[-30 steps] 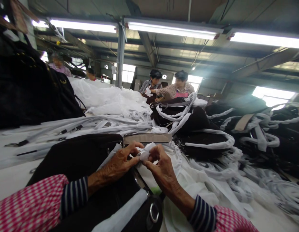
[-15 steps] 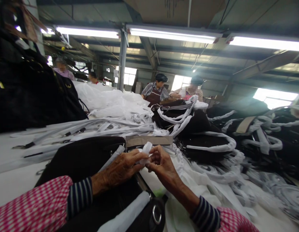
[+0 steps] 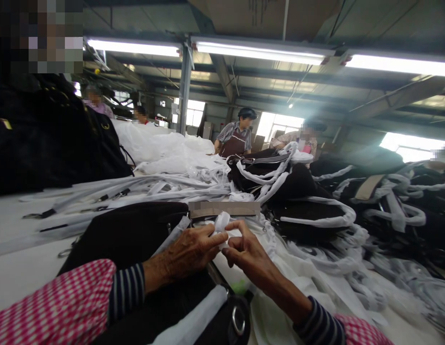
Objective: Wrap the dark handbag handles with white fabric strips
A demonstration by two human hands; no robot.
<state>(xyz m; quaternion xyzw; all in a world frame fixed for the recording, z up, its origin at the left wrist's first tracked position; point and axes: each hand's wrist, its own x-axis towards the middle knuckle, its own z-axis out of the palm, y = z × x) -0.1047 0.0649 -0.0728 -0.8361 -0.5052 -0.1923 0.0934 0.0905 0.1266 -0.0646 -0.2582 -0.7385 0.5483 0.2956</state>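
Note:
My left hand (image 3: 188, 251) and my right hand (image 3: 248, 253) meet over a black handbag (image 3: 136, 239) lying in front of me. Both pinch a small wad of white wrapping paper (image 3: 221, 222) between fingers and thumbs. The bag's strap runs toward me wrapped in white paper (image 3: 193, 321), with a metal ring (image 3: 238, 319) near its end. A tan strip (image 3: 224, 209) lies just beyond my fingers.
Black bags with white-wrapped handles (image 3: 297, 191) are piled to the right. Loose wrapped straps (image 3: 118, 191) and white plastic bags (image 3: 161, 143) cover the table. A large black bag (image 3: 46, 139) stands at the left. Other people (image 3: 236, 136) work at the far side.
My hands stay pinched on the white paper, working it slightly; the paper wad has turned more upright. The view has shifted a little to the left.

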